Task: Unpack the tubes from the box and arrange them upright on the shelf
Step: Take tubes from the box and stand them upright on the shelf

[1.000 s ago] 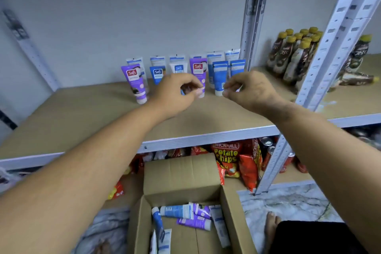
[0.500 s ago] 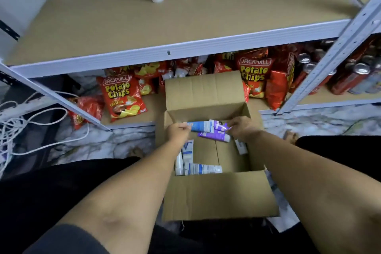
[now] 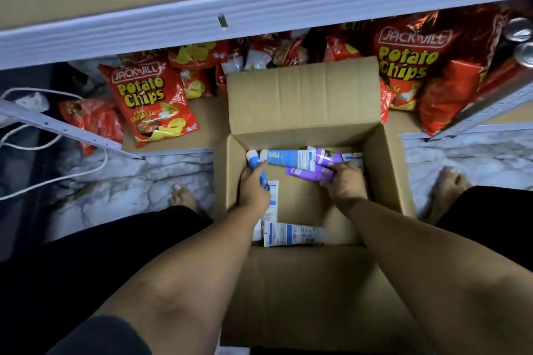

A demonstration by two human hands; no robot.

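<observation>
Hands in box point(image 3: 383, 158): left point(image 3: 255, 184) grips blue tube point(image 3: 253, 160), right point(image 3: 344, 181) grips purple tube point(image 3: 310, 173).

One cardboard box point(image 3: 302, 101) stands open on the floor, and two hands are inside it, the left hand point(image 3: 255, 190) at 9 o'clock and the right hand point(image 3: 344, 184) at 3 o'clock. At least six tubes show in the box: four blue-and-white tubes point(image 3: 288, 159) and two purple tubes point(image 3: 310, 173), others possibly hidden. Two potato chip bags point(image 3: 150, 104) show their labels whole at 11 and 1 o'clock among a heap of red bags too tangled to count, two can tops point(image 3: 519, 30) sit at 2 o'clock, and two bare feet point(image 3: 184, 197) rest on the floor.
</observation>
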